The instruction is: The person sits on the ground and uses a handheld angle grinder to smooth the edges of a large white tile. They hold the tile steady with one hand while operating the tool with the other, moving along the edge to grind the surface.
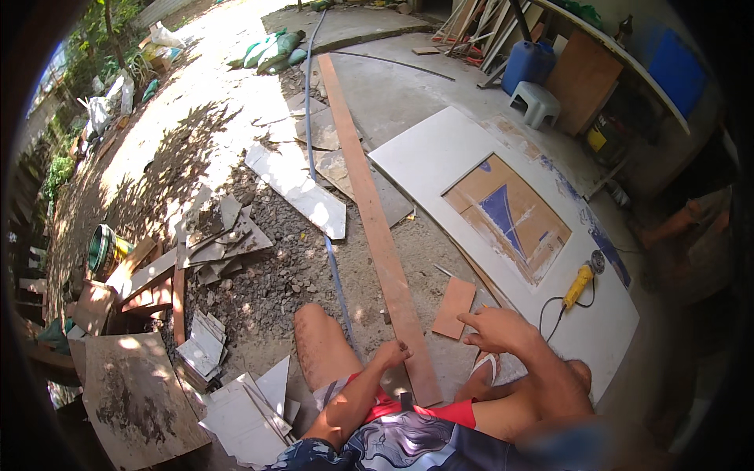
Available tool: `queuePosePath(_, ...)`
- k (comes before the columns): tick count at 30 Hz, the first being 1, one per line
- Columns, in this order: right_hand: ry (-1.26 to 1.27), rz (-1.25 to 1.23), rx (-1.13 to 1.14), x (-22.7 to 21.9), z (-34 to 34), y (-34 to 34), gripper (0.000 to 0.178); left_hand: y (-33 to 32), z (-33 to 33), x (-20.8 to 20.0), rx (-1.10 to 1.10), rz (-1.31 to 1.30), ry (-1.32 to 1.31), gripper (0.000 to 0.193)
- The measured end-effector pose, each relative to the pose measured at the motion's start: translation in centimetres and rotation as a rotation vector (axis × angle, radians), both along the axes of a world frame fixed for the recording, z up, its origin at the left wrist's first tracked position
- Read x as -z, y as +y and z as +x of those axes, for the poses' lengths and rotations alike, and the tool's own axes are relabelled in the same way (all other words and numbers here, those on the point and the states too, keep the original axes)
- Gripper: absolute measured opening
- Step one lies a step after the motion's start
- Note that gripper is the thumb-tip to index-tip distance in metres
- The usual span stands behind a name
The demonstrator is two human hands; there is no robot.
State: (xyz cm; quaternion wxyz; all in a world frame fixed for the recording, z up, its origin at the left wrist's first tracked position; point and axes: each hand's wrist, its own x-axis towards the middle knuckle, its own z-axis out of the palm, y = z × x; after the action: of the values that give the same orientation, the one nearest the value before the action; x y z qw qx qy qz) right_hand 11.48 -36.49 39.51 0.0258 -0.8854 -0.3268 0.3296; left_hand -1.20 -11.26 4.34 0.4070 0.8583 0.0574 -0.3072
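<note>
A seated person's left hand is at the edge of a long brown plank, fingers curled; whether it grips anything cannot be told. The right hand, forearm angled inward, extends parted, unclosed fingers leftward beside a small brown board on the ground, right of the plank.

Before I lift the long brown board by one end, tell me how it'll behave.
The long brown board looks very narrow for its length, so it may flex somewhat. Stretching so far out, it could feel heavy held at one end. Lying flat, it probably won't roll.
</note>
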Motion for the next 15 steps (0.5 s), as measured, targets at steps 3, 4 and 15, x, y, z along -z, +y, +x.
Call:
queuePosePath(3, 0.017, -0.019, -0.016, -0.7, -0.2, 0.5, 0.054, 0.2, -0.3, 0.0, 0.003, 0.043, -0.021, 0.057)
queuePosePath(4, 0.023, -0.028, -0.013, -0.9, -0.2, 0.6, 0.059, 0.3, -0.4, 0.1, -0.015, 0.049, -0.01, 0.057)
queuePosePath(15, 0.025, 0.025, -0.017, -1.2, -0.1, 1.0, 0.054, -0.6, -0.2, 0.8, -0.084, 0.024, 0.023, 0.054)
